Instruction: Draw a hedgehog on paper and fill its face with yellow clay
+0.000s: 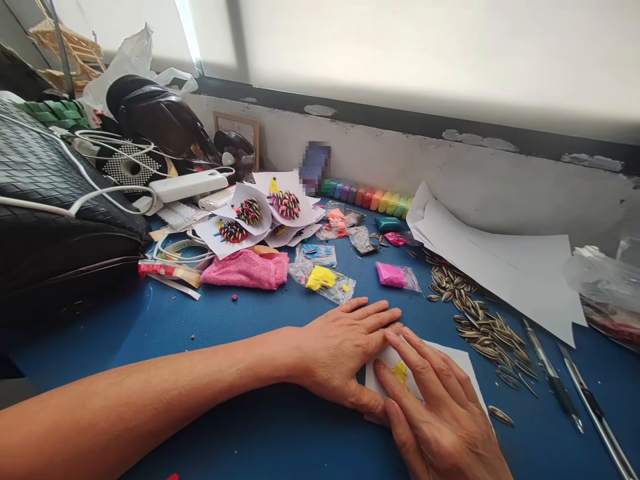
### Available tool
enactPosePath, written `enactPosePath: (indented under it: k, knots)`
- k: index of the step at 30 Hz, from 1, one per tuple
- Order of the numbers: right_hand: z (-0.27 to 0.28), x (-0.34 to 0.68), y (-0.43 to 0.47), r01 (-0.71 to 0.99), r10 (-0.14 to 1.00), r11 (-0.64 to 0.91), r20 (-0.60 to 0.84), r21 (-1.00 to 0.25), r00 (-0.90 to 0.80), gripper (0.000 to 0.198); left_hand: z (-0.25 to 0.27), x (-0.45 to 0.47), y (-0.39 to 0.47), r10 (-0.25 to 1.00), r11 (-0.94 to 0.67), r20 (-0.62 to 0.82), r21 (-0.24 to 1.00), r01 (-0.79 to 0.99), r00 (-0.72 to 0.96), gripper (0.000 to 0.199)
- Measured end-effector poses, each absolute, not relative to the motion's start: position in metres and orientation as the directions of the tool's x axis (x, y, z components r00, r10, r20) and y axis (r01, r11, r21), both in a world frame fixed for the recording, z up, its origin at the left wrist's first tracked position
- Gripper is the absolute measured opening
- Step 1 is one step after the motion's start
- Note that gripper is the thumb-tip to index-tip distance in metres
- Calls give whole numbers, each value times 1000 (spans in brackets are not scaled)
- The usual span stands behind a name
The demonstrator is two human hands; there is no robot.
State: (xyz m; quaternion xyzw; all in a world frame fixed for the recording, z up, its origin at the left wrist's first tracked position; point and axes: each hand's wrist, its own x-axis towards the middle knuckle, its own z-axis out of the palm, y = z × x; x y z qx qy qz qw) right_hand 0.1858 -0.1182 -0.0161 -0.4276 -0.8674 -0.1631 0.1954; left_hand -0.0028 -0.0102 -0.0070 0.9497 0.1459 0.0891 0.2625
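On a blue tabletop [240,427], our left hand [345,350] lies flat, grasp wide, its thumb over the left edge of a small white paper [467,365] at the near right. Our right hand [435,400] bends over that paper, fingers partly covering a yellow clay shape [400,372]; we cannot tell whether they pinch anything. Right of the paper we see striped sunflower seeds [493,327] and two pens [553,373]. Farther off lie a yellow clay packet [321,278], a magenta clay packet [393,275] and, left, seed-studded pictures [285,203].
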Motion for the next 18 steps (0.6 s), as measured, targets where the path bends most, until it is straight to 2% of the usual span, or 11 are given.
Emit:
enactPosePath:
  k: [4, 11, 14, 18]
  knots:
    - [-15, 187, -120, 810, 663, 578, 521, 101, -538, 39, -5, -4, -10, 327, -819, 81, 521, 240, 942, 92]
    - [-12, 193, -123, 880, 750, 475, 527, -9, -400, 28, -6, -4, -11, 323, -826, 85, 511, 238, 942, 97]
    - [-1, 205, -119, 913, 761, 404, 537, 49, -365, 28, -6, -4, -13, 350, -829, 93, 494, 262, 932, 99]
    - [12, 229, -113, 963, 803, 240, 532, 122, -267, 28, -2, -1, -19, 404, -827, 93, 463, 320, 910, 88]
